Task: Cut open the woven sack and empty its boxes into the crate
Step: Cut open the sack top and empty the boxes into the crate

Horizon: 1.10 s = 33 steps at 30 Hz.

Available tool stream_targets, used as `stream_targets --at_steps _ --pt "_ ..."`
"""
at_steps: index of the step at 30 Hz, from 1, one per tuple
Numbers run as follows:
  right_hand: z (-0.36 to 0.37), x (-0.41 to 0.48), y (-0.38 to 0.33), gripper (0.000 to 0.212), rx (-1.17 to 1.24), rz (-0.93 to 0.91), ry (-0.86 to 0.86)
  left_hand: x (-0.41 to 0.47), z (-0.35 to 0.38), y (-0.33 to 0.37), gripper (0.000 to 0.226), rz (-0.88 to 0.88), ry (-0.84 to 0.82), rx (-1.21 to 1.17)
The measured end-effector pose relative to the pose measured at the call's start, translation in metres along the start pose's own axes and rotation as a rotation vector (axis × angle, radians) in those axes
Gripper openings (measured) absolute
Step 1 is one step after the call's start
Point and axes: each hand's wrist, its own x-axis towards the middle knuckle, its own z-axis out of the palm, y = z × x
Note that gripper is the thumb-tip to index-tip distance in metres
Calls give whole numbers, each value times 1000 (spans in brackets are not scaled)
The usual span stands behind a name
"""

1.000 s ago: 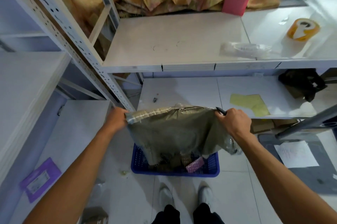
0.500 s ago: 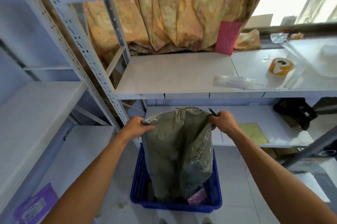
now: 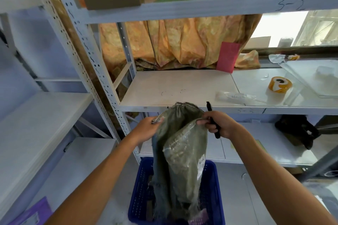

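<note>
An olive-green woven sack [image 3: 181,153] hangs upside down, long and limp, over a blue plastic crate [image 3: 137,201] on the floor. My left hand [image 3: 146,128] grips the sack's upper left corner. My right hand [image 3: 217,124] pinches the upper right corner and also holds a black cutter [image 3: 213,120] that sticks up past the fingers. The sack's frayed open end reaches down into the crate. A pink box [image 3: 198,216] and darker boxes lie in the crate, partly hidden by the sack.
White metal shelving [image 3: 173,89] stands right behind the crate, with its upright post [image 3: 102,85] at the left. On the shelf lie a yellow tape roll [image 3: 279,84] and a clear plastic wrapper [image 3: 236,95]. A black bag [image 3: 298,129] sits lower right.
Both hands have lifted the sack higher and drawn closer together, so it hangs narrow and long over the crate. The view has tilted upward, showing more shelves.
</note>
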Motion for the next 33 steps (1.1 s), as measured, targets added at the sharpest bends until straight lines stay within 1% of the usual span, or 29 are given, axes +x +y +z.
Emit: stream_targets --at_steps 3,5,6,8,9,11,12,14,16,19,21,22,23,25,26,27,28,29,30,32,33 --pt "9 5 -8 10 147 -10 -53 -3 5 9 40 5 -40 -73" --pt "13 7 -10 8 212 -9 -77 -4 8 11 53 7 -47 -119" --pt "16 7 -11 7 237 -9 -78 -5 9 11 57 15 -50 -139" --pt "20 6 -11 15 288 -7 -67 -7 10 12 50 27 -85 -160" --pt "23 6 -10 20 317 -5 -58 -7 11 12 54 33 -103 -167" --pt "28 6 -8 22 357 1 -46 -1 14 6 69 50 -134 -156" --pt "32 6 -6 21 367 3 -40 1 15 3 75 50 -148 -130" --pt "39 6 -3 17 382 5 -23 5 18 -1 78 50 -137 -80" --pt "48 4 0 16 393 5 -9 8 20 -4 72 70 -95 -25" --pt "59 0 4 15 356 -11 2 14 20 -10 42 105 15 88" --pt "62 -5 6 13 198 -38 52 15 16 -15 17 115 103 140" --pt "63 -10 6 15 15 -63 110 15 13 -17 10 119 132 148" --pt "65 -16 4 20 -278 -99 193 14 9 -19 9 121 158 151" --pt "71 -30 0 37 -992 -202 418 10 1 -23 14 125 198 159" --pt "78 -37 -2 42 -1237 -290 530 9 -2 -26 18 134 208 157" --pt "87 -46 -4 46 -1344 -408 610 8 -4 -28 20 144 209 154" --pt "95 -51 -5 52 -1368 -532 633 6 -5 -29 20 157 202 145" --pt "103 -55 -7 60 -1393 -633 601 5 -6 -29 19 168 193 142" --pt "110 -57 -7 68 -1442 -673 521 3 -7 -27 18 188 183 140" --pt "114 -55 -2 80 -1577 -639 364 -2 -9 -25 18 242 157 146" --pt "113 -54 3 79 -1636 -592 318 -5 -10 -25 19 268 139 154"
